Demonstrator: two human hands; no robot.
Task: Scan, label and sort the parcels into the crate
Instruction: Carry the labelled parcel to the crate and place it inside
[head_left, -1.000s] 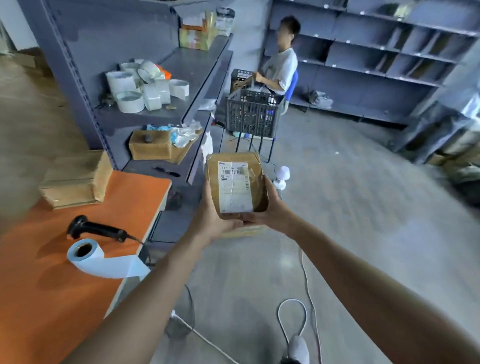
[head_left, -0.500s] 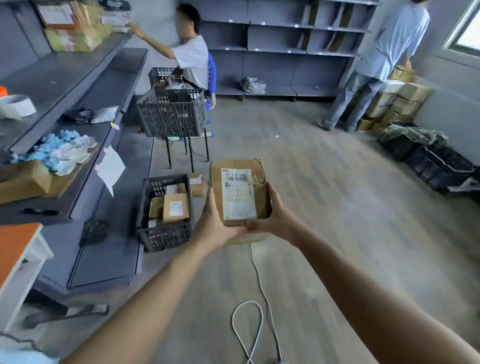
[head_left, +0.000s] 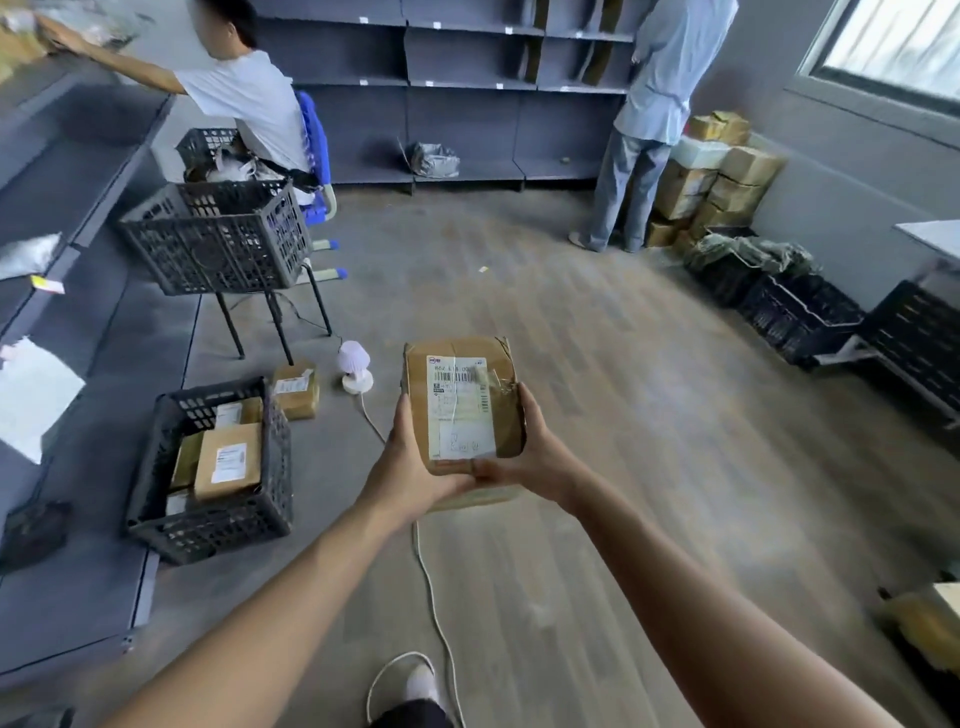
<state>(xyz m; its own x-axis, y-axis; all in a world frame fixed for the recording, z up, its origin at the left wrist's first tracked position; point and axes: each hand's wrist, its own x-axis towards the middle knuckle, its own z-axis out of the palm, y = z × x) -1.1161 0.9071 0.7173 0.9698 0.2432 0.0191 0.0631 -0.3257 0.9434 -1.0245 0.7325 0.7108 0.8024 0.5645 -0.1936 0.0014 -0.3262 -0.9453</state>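
I hold a brown taped parcel (head_left: 462, 397) with a white barcode label in front of me at chest height, above the floor. My left hand (head_left: 410, 467) grips its lower left edge, and my right hand (head_left: 524, 457) grips its lower right edge. To the lower left, a black plastic crate (head_left: 208, 525) stands on the floor with several labelled brown parcels (head_left: 228, 460) inside. One more small parcel (head_left: 297, 389) lies on the floor just behind that crate.
A second black crate (head_left: 218, 239) sits on a metal stand to the far left, beside a seated person (head_left: 244, 98). Another person (head_left: 660, 104) stands at the back shelves by stacked boxes (head_left: 717, 176). A white cable (head_left: 431, 597) and small lamp (head_left: 355, 366) lie on the floor. Black crates (head_left: 800, 306) line the right wall.
My view has swung right, away from the orange table with the scanner and label roll, toward the open floor. The floor crate came into sight. Both hands keep holding the parcel.
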